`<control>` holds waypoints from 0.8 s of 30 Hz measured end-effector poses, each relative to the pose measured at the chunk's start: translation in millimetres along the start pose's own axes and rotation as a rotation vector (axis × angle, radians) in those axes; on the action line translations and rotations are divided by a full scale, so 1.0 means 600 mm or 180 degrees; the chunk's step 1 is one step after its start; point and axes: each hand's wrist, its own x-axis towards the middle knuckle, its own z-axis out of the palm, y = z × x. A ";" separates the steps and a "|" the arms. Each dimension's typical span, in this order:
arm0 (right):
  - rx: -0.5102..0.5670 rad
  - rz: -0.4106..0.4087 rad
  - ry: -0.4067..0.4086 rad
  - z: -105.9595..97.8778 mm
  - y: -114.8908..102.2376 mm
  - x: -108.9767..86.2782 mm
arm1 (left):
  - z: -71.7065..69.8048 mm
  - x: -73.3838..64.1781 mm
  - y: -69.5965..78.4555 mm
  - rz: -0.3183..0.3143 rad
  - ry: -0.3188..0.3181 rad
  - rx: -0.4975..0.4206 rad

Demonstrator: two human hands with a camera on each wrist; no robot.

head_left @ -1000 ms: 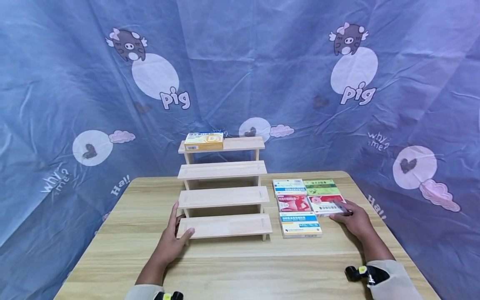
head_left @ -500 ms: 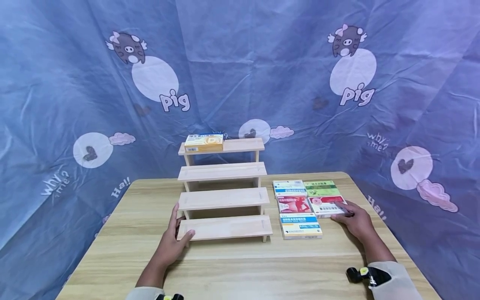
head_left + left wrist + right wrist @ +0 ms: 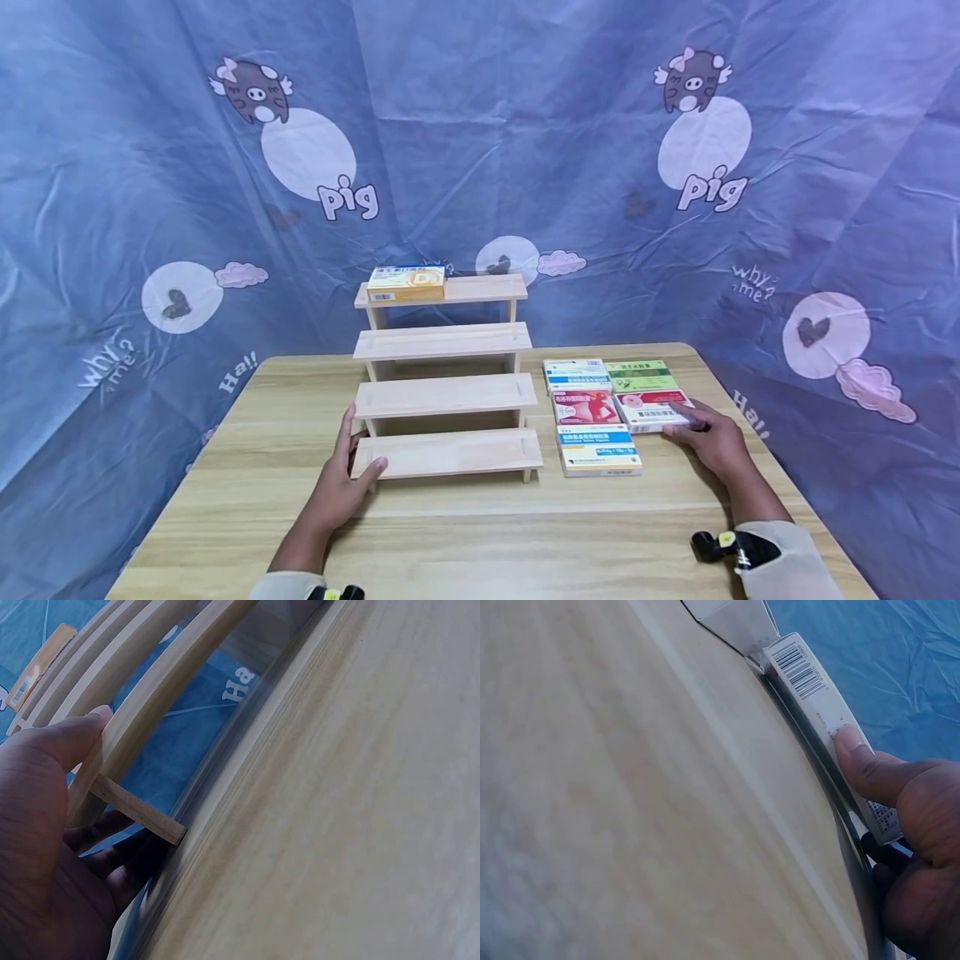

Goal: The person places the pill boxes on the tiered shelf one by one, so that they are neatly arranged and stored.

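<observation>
A wooden stepped rack (image 3: 448, 454) stands on the table. My left hand (image 3: 341, 483) holds the left end of its lowest step. In the left wrist view the thumb lies on the step board (image 3: 142, 712), with the other fingers below, near a leg. My right hand (image 3: 712, 442) grips the right end of a red-and-white medicine box (image 3: 648, 414), which lies flat among other boxes. The right wrist view shows the thumb against that box's barcoded side (image 3: 802, 675); the other fingers are partly hidden.
A yellow-and-white medicine box (image 3: 406, 284) lies on the top step's left half. Beside the held box are a green box (image 3: 642, 376), a pink-red box (image 3: 585, 407), a blue-and-white box (image 3: 598, 450) and another blue-and-white box (image 3: 575, 375). Blue patterned cloth (image 3: 450, 125) surrounds the table.
</observation>
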 end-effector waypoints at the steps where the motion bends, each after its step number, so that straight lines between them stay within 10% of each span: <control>1: 0.0004 0.0004 -0.0009 0.000 0.000 -0.001 | 0.000 0.000 0.000 -0.0003 0.0002 0.0001; 24: 0.0185 0.0075 0.0272 -0.003 -0.010 -0.004 | -0.001 -0.004 0.007 -0.0015 0.0004 0.0016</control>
